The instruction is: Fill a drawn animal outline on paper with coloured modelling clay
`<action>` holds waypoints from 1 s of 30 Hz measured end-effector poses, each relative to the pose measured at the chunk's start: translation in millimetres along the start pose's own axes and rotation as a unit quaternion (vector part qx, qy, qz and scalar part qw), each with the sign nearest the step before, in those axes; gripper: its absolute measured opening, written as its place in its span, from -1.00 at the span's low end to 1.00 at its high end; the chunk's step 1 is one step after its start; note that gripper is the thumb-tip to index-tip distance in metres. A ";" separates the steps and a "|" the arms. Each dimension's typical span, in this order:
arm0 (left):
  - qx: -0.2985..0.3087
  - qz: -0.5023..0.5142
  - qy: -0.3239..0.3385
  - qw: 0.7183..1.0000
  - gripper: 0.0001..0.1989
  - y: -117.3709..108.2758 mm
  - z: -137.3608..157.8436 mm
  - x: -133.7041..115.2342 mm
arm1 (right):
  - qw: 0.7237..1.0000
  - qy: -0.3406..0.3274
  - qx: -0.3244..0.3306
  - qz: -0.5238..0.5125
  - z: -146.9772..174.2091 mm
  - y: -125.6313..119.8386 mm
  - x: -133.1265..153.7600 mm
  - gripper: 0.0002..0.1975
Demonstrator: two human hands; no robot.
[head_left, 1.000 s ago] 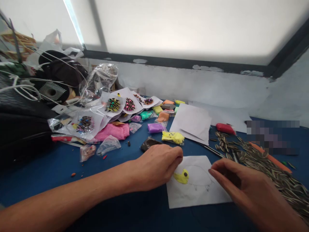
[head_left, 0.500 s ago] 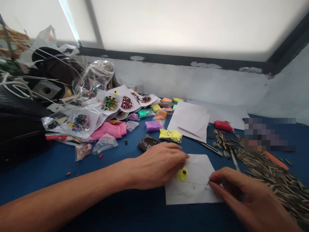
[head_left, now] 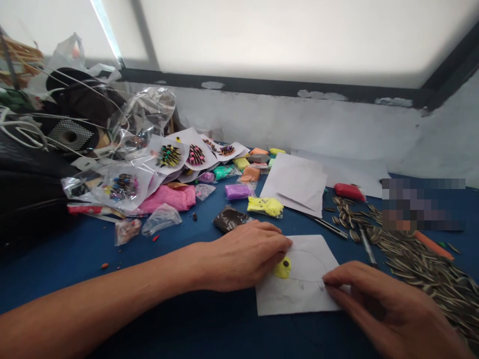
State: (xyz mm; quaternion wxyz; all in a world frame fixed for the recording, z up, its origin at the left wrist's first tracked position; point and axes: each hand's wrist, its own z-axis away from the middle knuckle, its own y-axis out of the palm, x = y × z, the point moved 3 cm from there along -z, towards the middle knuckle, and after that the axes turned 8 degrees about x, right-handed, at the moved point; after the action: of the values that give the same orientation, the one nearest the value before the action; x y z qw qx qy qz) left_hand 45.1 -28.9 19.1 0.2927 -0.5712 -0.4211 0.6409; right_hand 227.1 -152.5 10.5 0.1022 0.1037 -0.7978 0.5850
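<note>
A small white sheet of paper (head_left: 299,299) lies on the blue tabletop, with a pencilled rounded outline and short leg-like strokes on it. At the outline's left end sits a flattened piece of yellow clay (head_left: 282,270) with a dark round dot. My left hand (head_left: 249,257) rests over the paper's left part, fingers bent together and holding it down; its thumb is mostly hidden. At the outline's right end, my right hand (head_left: 377,299) has thumb and forefinger pinched together, touching or just above the paper. Whatever is between those fingertips is too small to make out.
Striped sunflower seeds (head_left: 422,269) are heaped at right, beside a pen (head_left: 367,244). Behind the hands lie yellow clay in a packet (head_left: 265,206), a dark packet (head_left: 230,219) and white sheets (head_left: 294,182). Seed-decorated papers (head_left: 168,154), a pink clay bag (head_left: 168,198) and black bags crowd the left.
The view has shifted slightly. My left hand stays on the paper, and my right hand keeps its pinch at the outline's right end with hardly any movement.
</note>
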 end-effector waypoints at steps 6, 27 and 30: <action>0.003 -0.007 -0.005 1.000 -0.79 1.3 0.1 -0.5 | 1.000 -0.017 0.016 0.005 -1.2 1.7 -0.9 -0.57; 0.006 -0.014 0.003 1.000 -0.83 1.6 -0.4 -0.6 | 0.985 -0.143 0.074 0.067 -3.7 5.5 1.8 -0.79; 0.004 -0.017 0.006 1.000 -0.83 2.1 -0.3 -0.1 | 0.978 -0.169 0.069 0.106 -0.3 4.9 2.1 -0.78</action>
State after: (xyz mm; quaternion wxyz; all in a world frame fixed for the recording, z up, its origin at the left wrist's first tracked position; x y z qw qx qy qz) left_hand 45.6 -29.9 17.3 0.3083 -0.5664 -0.4260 0.6346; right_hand 223.7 -150.8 6.7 -0.1040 0.1229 -0.7680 0.6199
